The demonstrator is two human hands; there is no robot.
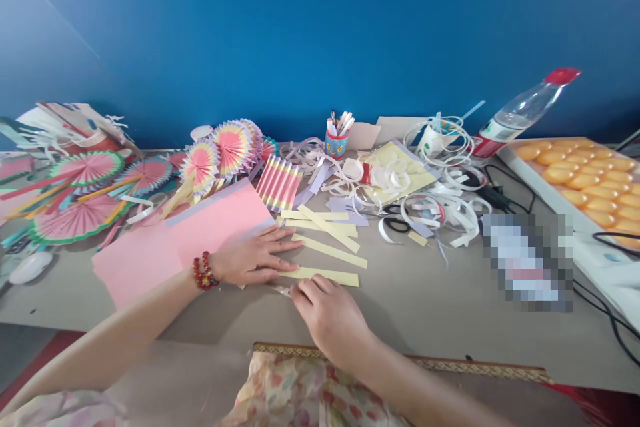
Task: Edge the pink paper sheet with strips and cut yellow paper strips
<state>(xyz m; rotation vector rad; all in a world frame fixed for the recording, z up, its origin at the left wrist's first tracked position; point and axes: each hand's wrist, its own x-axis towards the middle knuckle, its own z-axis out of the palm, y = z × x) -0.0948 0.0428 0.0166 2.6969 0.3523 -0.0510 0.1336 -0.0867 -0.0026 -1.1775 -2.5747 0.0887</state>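
Note:
My left hand [255, 257] lies flat with fingers spread, wearing a red bead bracelet [204, 271]. Its fingertips rest at the left ends of pale yellow paper strips [330, 252]. The nearest yellow strip [333, 276] runs from under those fingers toward the right. Just in front of this strip, my right hand [333, 317] is closed around a slim tool with a light, pointed tip [281, 289]; most of the tool is hidden in the fist, so its kind is unclear. Pink paper sheets [220, 220] lie beneath and behind my left wrist.
Folded paper fans [233, 150] and a pleated striped sheet [279, 183] stand at back left. Behind the strips are a pen cup [337, 143] and tangled white tape [395, 177]. A plastic bottle [517, 113], a phone-like blurred object [523, 263] and a tray of yellow ovals [590, 173] occupy the right.

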